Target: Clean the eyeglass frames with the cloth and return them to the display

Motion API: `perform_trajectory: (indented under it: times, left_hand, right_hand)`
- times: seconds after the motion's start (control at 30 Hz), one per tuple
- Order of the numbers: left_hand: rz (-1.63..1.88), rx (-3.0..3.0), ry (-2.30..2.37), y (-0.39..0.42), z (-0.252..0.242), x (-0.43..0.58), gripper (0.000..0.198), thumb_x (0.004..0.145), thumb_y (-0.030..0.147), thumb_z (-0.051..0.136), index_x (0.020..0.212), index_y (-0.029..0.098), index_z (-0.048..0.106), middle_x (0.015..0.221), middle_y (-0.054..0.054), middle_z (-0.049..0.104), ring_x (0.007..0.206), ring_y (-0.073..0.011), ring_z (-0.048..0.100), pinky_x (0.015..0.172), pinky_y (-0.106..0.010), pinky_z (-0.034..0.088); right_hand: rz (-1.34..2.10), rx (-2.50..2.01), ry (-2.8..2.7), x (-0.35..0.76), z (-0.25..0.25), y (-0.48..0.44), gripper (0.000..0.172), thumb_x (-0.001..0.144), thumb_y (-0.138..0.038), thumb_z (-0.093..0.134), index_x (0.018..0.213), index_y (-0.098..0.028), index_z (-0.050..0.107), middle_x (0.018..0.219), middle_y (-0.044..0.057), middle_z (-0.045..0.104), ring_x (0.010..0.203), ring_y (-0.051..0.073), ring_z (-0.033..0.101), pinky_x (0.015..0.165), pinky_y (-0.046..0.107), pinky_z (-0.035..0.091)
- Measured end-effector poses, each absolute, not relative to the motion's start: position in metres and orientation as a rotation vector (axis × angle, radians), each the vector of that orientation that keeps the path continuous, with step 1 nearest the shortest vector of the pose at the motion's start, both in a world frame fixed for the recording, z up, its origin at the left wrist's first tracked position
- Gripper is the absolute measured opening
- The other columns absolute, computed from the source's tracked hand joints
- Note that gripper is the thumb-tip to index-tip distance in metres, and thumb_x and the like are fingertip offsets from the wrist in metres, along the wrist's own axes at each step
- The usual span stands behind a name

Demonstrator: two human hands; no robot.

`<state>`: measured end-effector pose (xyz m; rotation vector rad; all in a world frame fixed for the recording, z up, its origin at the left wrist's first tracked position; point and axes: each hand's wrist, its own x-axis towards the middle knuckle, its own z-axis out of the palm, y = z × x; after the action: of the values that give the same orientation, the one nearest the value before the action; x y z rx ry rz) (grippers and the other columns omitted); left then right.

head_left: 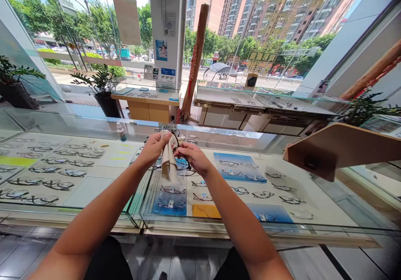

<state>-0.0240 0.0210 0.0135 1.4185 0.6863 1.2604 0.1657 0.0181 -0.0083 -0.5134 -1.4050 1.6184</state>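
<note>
My left hand [154,147] pinches a beige cleaning cloth [168,161], which hangs down between both hands. My right hand [191,154] grips a pair of black-framed glasses [180,151]; the cloth is pressed against them and part of the frame is hidden behind it. Both hands are held above a glass display counter [219,219] with several pairs of glasses laid out on trays inside.
A small spray bottle [121,132] stands on the counter top to the left. A tilted wooden board [341,151] juts in at the right. Potted plants [103,87] and more display cases [260,102] stand behind, by the shop windows.
</note>
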Motion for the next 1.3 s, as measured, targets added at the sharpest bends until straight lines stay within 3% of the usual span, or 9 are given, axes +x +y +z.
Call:
perform_trajectory:
  times: [0.2, 0.33, 0.5, 0.67, 0.9, 1.03, 1.2, 1.3]
  left_hand:
    - [1.078, 1.474, 0.547, 0.028, 0.018, -0.042, 0.048, 0.084, 0.056, 0.095, 0.095, 0.014, 0.075, 0.081, -0.006, 0.078, 0.068, -0.0167, 0.072, 0.066, -0.027, 0.061]
    - [1.064, 1.464, 0.574, 0.023, 0.018, -0.037, 0.044, 0.081, 0.044, 0.099, 0.103, 0.015, 0.074, 0.085, -0.006, 0.08, 0.07, -0.0175, 0.075, 0.068, -0.027, 0.062]
    - [1.212, 1.392, 0.677, 0.019, 0.013, -0.023, 0.054, 0.072, 0.054, 0.102, 0.092, 0.017, 0.069, 0.072, -0.001, 0.076, 0.057, -0.0157, 0.069, 0.058, -0.027, 0.06]
    - [1.31, 1.392, 0.746, 0.014, 0.012, -0.018, 0.059, 0.079, 0.072, 0.091, 0.085, 0.019, 0.065, 0.063, 0.0, 0.072, 0.048, -0.0162, 0.065, 0.047, -0.027, 0.055]
    - [1.422, 1.319, 0.818, 0.018, 0.012, -0.017, 0.071, 0.074, 0.086, 0.086, 0.076, 0.017, 0.066, 0.06, -0.001, 0.067, 0.048, -0.0136, 0.06, 0.047, -0.025, 0.051]
    - [1.572, 1.26, 0.831, 0.029, 0.016, -0.028, 0.071, 0.071, 0.084, 0.089, 0.08, 0.017, 0.068, 0.065, 0.0, 0.066, 0.054, -0.0109, 0.058, 0.051, -0.022, 0.049]
    - [1.77, 1.212, 0.789, 0.041, 0.024, -0.049, 0.056, 0.083, 0.069, 0.087, 0.104, 0.021, 0.07, 0.069, 0.004, 0.059, 0.056, -0.0102, 0.054, 0.05, -0.02, 0.045]
    - [1.852, 1.229, 0.804, 0.041, 0.027, -0.055, 0.046, 0.085, 0.06, 0.087, 0.084, 0.022, 0.061, 0.065, 0.006, 0.05, 0.053, -0.0085, 0.047, 0.05, -0.02, 0.042]
  right_hand:
    - [1.639, -0.541, -1.368, 0.172, -0.004, 0.02, 0.029, 0.079, -0.045, 0.089, 0.081, -0.019, 0.076, 0.085, 0.004, 0.072, 0.087, 0.018, 0.062, 0.086, 0.033, 0.048]
    - [1.631, -0.522, -1.38, 0.17, -0.006, 0.02, 0.032, 0.08, -0.048, 0.09, 0.082, -0.019, 0.076, 0.086, 0.004, 0.071, 0.088, 0.018, 0.062, 0.086, 0.033, 0.048]
    - [1.631, -0.519, -1.396, 0.165, -0.01, 0.018, 0.035, 0.078, -0.05, 0.092, 0.083, -0.019, 0.075, 0.085, 0.003, 0.068, 0.082, 0.016, 0.056, 0.081, 0.033, 0.046]
    - [1.613, -0.519, -1.423, 0.162, -0.011, 0.016, 0.037, 0.078, -0.052, 0.092, 0.08, -0.019, 0.076, 0.083, 0.001, 0.066, 0.08, 0.015, 0.054, 0.081, 0.033, 0.043]
    - [1.544, -0.505, -1.399, 0.16, -0.009, 0.014, 0.044, 0.077, -0.059, 0.094, 0.083, -0.02, 0.075, 0.084, 0.001, 0.066, 0.079, 0.015, 0.052, 0.08, 0.032, 0.042]
    - [1.528, -0.469, -1.312, 0.166, -0.003, 0.013, 0.045, 0.078, -0.061, 0.094, 0.082, -0.021, 0.072, 0.088, 0.003, 0.07, 0.085, 0.017, 0.057, 0.083, 0.032, 0.046]
    - [1.552, -0.469, -1.204, 0.175, 0.002, 0.015, 0.04, 0.078, -0.054, 0.093, 0.083, -0.022, 0.07, 0.091, 0.005, 0.07, 0.091, 0.018, 0.06, 0.082, 0.031, 0.049]
    - [1.557, -0.473, -1.189, 0.177, 0.003, 0.016, 0.035, 0.081, -0.051, 0.089, 0.083, -0.022, 0.069, 0.091, 0.005, 0.069, 0.091, 0.018, 0.061, 0.081, 0.03, 0.05]
